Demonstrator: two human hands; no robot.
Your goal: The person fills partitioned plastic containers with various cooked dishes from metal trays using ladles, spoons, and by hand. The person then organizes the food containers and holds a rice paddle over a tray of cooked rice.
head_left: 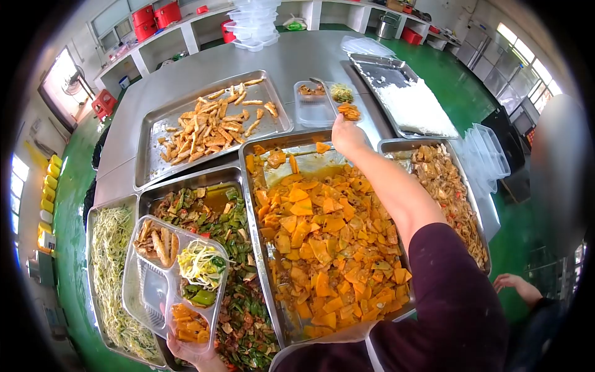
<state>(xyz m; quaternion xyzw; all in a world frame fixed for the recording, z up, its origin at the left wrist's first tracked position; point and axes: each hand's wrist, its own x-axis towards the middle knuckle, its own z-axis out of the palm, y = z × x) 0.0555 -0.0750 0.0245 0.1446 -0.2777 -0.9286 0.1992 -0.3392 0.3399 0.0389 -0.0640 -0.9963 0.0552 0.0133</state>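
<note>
My left hand [193, 354] grips the lower edge of a clear plastic compartment meal box [146, 286]. It holds fried strips, bean sprouts, green peppers and orange pumpkin slices; the large left compartment is bare. The box is above a tray of green pepper and meat [238, 266]. My right arm stretches across the big tray of pumpkin slices [328, 242]. At its end, my right hand [349, 137] is closed at the near right corner of a second meal box [314, 111], by its pumpkin portion [349, 111]. Its fingertips are partly hidden. A spoon handle [317, 80] lies over that box.
Fried strips fill part of a tray [144, 162] at the back left. Bean sprouts [114, 279] are at far left, shredded stew [443, 192] at right. A white rice tray [415, 108] and stacked clear boxes [486, 155] stand right. Another person's hand [519, 287] shows at lower right.
</note>
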